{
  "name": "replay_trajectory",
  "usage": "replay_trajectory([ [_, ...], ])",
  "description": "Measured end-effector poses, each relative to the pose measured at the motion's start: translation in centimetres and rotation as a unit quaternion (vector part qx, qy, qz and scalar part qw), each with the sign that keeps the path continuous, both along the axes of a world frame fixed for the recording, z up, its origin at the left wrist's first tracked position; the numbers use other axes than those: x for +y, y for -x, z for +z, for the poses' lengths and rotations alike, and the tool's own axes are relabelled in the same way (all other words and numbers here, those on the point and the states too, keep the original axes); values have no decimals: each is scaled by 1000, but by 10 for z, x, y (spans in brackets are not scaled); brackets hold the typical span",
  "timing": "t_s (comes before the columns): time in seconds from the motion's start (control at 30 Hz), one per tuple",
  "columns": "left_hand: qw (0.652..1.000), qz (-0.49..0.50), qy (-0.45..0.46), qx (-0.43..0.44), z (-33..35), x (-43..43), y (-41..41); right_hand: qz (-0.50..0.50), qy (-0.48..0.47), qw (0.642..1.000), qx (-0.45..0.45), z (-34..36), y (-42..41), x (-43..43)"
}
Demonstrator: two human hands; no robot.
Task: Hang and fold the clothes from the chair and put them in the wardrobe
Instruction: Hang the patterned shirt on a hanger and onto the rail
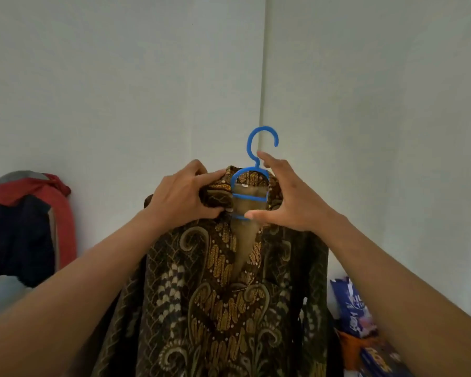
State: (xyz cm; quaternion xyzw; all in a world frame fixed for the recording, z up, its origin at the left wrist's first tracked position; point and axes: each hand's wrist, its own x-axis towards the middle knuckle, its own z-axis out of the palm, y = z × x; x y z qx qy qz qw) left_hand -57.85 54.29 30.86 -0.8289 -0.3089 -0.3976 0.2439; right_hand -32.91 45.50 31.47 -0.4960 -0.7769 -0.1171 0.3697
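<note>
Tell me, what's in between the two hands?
In the head view, between the left hand and the right hand sit the bars of the blue hanger and the open collar of the patterned shirt, tan lining showing.

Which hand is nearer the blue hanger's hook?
Right. The right hand has fingers beside the stem of the hook; the left hand grips the shirt collar lower, left of the hanger.
</note>
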Motion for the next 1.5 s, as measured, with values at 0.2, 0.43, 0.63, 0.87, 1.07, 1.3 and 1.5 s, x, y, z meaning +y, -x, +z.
replay_trajectory([
  [0.2, 995, -45, 88, 2, -3, -21, -41, -37, 31, 997, 67, -52, -41, -40],
  [0.43, 992, -66, -20, 104, -2, -89, -105, -170, -3, 984, 47, -38, -93, -122],
  [0.63, 988, -114, -50, 87, -2, -162, -167, -275, 29, 959, -59, -23, -131, -227],
  [0.87, 978, -184, -57, 82, -3, -240, -246, -372, -17, 918, -133, -24, -192, -335],
  [1.07, 963, -247, -80, 75, -2, -288, -324, -422, -39, 898, -118, -19, -237, -403],
  [1.3, 952, -281, -82, 84, -17, -300, -419, -500, -8, 858, -116, -33, -309, -420],
  [1.5, 950, -271, -97, 124, -20, -275, -507, -525, 32, 849, -55, -53, -387, -395],
])
